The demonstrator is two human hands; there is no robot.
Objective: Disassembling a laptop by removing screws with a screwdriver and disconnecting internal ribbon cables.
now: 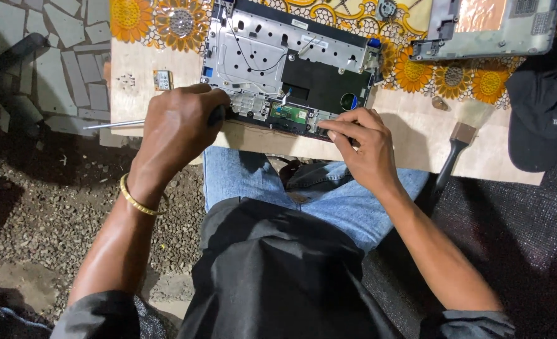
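Both hands work at the near edge of an opened laptop chassis (288, 69) that lies on the desk (410, 135). Out beyond the left hand (178, 129), to its left, a thin metal shaft (112, 124) sticks out sideways over the stone-paved ground (53, 69); it belongs to a screwdriver whose dark handle (217, 115) is gripped in that closed fist, the knuckles turned up and a gold bangle (137, 201) circling the wrist. Just above the same hand, a small square circuit card (162, 80) rests on the bare wood. Between the two hands sits a small green circuit board (289, 113) set into the chassis frame, with silver metal plating and thin black wires further away from the hands. The right hand (363, 147) is half curled, its fingertips (326, 133) pressing down on the near right corner of the chassis; whether it pinches any small part there cannot be made out. Beyond this hand, a flowered orange and yellow cloth (460, 78) covers the far part of the desk and carries a grey laptop cover (485, 28). Right of the right hand, a paintbrush (457, 147) with a black handle lies on the desk edge, and further right rests a dark cap (542, 107). Below both hands, blue jeans (328, 194) show.
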